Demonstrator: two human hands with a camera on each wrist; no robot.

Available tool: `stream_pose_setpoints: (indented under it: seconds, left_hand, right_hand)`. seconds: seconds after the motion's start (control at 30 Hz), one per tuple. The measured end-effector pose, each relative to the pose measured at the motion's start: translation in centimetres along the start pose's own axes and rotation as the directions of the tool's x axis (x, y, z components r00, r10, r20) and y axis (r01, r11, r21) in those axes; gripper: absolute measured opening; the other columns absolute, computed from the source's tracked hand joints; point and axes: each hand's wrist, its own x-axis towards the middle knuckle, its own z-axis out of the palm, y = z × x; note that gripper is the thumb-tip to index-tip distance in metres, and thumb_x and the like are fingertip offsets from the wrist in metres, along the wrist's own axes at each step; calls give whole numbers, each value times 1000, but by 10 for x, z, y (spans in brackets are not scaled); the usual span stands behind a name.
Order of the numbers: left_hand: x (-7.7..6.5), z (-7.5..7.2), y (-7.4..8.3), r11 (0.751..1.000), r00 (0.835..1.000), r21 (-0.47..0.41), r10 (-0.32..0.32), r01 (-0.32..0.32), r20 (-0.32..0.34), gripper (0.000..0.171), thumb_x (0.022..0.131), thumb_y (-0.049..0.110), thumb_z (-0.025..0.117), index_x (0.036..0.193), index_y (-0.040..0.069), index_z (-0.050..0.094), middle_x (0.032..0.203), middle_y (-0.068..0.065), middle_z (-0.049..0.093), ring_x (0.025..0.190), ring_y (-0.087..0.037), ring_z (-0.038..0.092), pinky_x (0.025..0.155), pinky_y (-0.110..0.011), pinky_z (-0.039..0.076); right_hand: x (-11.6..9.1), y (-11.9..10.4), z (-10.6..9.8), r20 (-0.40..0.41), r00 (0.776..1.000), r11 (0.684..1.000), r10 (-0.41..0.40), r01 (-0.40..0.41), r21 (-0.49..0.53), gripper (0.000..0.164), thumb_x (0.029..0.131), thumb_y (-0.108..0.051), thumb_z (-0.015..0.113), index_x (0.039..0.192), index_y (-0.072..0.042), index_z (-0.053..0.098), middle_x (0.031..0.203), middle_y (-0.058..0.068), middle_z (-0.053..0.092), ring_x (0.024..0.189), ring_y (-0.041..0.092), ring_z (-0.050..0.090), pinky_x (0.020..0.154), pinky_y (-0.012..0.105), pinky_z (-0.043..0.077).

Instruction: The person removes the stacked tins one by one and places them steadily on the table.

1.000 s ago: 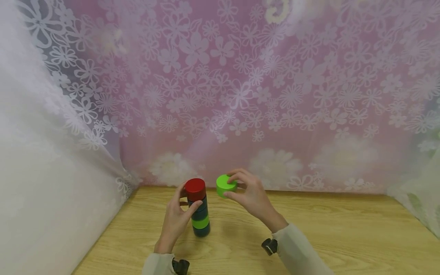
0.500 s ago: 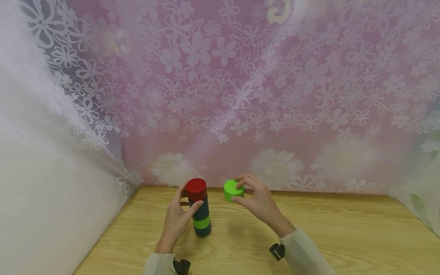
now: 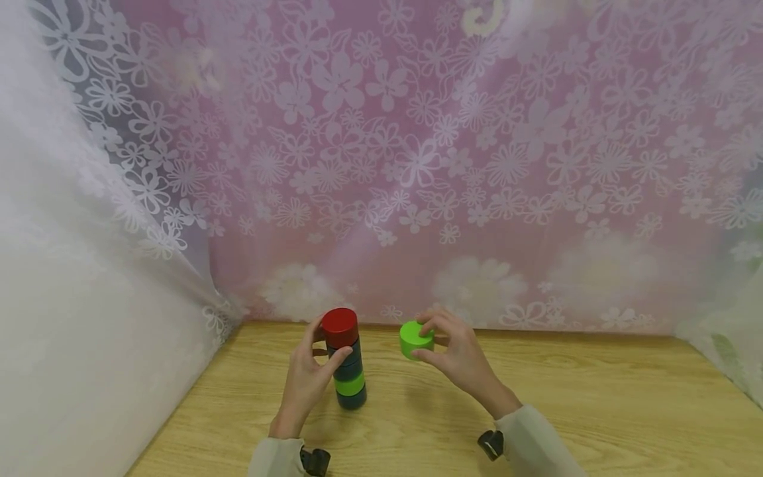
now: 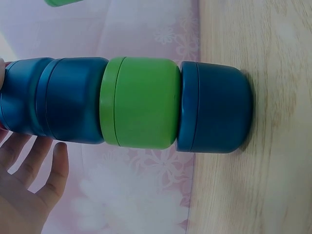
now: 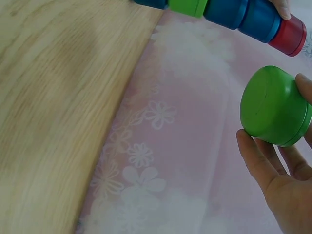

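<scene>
Small round lidded tins stand in an upright stack on the wooden table. From the bottom come a dark blue tin (image 4: 217,107), a green tin (image 4: 141,102), two more blue tins and a red tin (image 3: 340,329) on top. My left hand (image 3: 306,384) grips the upper part of the stack, thumb on the near side and fingers behind, around the red tin and the blue one below it. Right of the stack, my right hand (image 3: 463,358) holds a second green tin (image 5: 273,105) in the air between thumb and fingers, apart from the stack.
The wooden table (image 3: 596,397) reaches back to a pink flowered curtain (image 3: 381,199). Pale cloth (image 3: 89,318) hangs along the left side, and more of it on the right. A black wrist camera (image 3: 491,444) sits at the right sleeve.
My right hand has moved right and lower in the head view, carrying the green tin farther from the stack. The left hand and the stack stay almost still.
</scene>
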Motion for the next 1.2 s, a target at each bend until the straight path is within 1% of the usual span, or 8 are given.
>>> stream_pose_setpoints:
  seconds: [0.1, 0.2, 0.23, 0.43, 0.53, 0.77, 1.0, 1.2]
  left_hand:
    - [0, 0, 1, 1000, 1000, -9, -11, 11, 1, 68, 84, 8, 84, 144, 3, 51, 118, -9, 69, 102, -25, 64, 75, -42, 57]
    - [0, 0, 1, 1000, 1000, 0, -4, 4, 0, 69, 84, 8, 84, 144, 3, 51, 118, -9, 69, 102, -25, 64, 75, -38, 57]
    - [0, 0, 1, 1000, 1000, 1, 1, -1, -1, 69, 84, 7, 84, 144, 3, 51, 118, -9, 69, 102, -25, 64, 75, -38, 57]
    - [0, -1, 2, 1000, 1000, 5, -9, 9, -2, 69, 83, 9, 85, 143, 3, 52, 118, -8, 69, 103, -24, 64, 76, -38, 57]
    - [1, -1, 2, 1000, 1000, 4, -14, 14, 3, 68, 84, 9, 85, 143, 4, 51, 119, -8, 68, 103, -24, 64, 76, -35, 56]
    - [0, -2, 3, 1000, 1000, 4, -13, 13, 5, 68, 84, 9, 85, 143, 3, 51, 119, -8, 69, 103, -24, 64, 76, -36, 57]
    - [0, -2, 2, 1000, 1000, 13, -7, 7, 5, 68, 84, 9, 85, 143, 3, 51, 118, -8, 69, 103, -23, 64, 76, -34, 56]
    - [0, -1, 2, 1000, 1000, 8, -7, 7, 3, 68, 84, 9, 85, 143, 3, 52, 118, -8, 68, 103, -24, 64, 76, -38, 58]
  right_hand:
    - [-3, 3, -1, 1, 1000, 1000, 13, -13, -9, 28, 75, 6, 86, 90, -7, 66, 117, 15, 66, 109, 39, 64, 79, 37, 60]
    - [-6, 6, -1, 3, 999, 999, 33, -33, -26, 29, 75, 5, 87, 89, -8, 66, 116, 14, 66, 109, 40, 63, 78, 36, 60]
    - [-7, 7, -1, 5, 999, 999, 39, -39, -35, 29, 74, 5, 88, 88, -9, 66, 116, 14, 66, 110, 40, 63, 78, 36, 60]
    - [-12, 14, -1, 8, 999, 997, 39, -39, -67, 34, 70, 8, 89, 85, -8, 63, 113, 16, 65, 110, 44, 62, 76, 33, 60]
    - [-14, 18, -1, 17, 999, 997, 49, -48, -63, 35, 70, 10, 88, 84, -8, 62, 112, 18, 65, 107, 45, 63, 74, 31, 60]
    - [-21, 26, -1, 72, 994, 995, 87, -84, -53, 33, 72, 10, 86, 84, -7, 61, 111, 20, 63, 102, 43, 64, 75, 31, 60]
    - [-24, 33, -2, 102, 992, 996, 72, -66, -53, 33, 72, 12, 85, 83, -5, 58, 107, 21, 63, 99, 44, 64, 73, 34, 61]
    - [-27, 39, 2, 146, 981, 991, 127, -119, -63, 34, 73, 13, 84, 81, -7, 57, 108, 18, 63, 102, 41, 62, 76, 34, 60]
